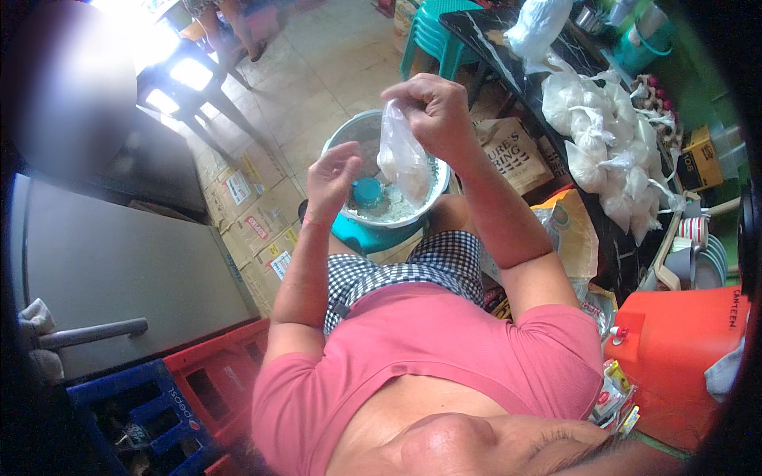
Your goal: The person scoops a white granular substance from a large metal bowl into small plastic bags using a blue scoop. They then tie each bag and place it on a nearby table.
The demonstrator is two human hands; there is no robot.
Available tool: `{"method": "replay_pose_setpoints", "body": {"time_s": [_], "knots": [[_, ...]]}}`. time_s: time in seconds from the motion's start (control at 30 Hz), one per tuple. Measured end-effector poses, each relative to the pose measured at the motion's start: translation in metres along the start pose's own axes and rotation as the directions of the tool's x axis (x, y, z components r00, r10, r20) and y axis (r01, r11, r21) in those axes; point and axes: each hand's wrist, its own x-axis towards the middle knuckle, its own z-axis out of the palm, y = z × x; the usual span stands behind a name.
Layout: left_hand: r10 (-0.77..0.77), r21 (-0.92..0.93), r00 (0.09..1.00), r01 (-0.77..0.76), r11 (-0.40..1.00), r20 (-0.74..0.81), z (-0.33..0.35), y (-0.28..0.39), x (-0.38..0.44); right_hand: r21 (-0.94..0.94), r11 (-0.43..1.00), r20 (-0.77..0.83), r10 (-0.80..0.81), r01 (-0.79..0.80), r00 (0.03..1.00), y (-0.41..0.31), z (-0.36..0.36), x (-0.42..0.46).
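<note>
My right hand grips the top of a clear plastic bag with whitish contents at its bottom. The bag hangs over a round white tub. To the left of the bag, my left hand is raised over the tub's left rim with its fingers apart and nothing in it. Inside the tub lies a teal cup on white, grainy material. The tub stands between my knees on a teal base, partly hidden.
Tied bags of white material lie on a black marble-patterned table at right. Teal stools stand beyond. Flattened cardboard covers floor at left. A red canteen box and blue crate are near me. A person's legs show farther off.
</note>
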Motion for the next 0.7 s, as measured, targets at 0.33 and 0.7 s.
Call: {"method": "replay_pose_setpoints", "body": {"time_s": [0.33,0.7], "knots": [[0.131,0.402,0.975,-0.194,0.895,0.178,0.055,-0.016,-0.01,0.249,0.961,0.032,0.113,-0.117,0.993,-0.007,0.027,-0.026],[0.124,0.6,0.975,-0.213,0.772,0.187,0.036,-0.024,-0.019,0.463,0.711,0.142,0.529,-0.529,0.836,0.004,0.008,-0.036]]}}
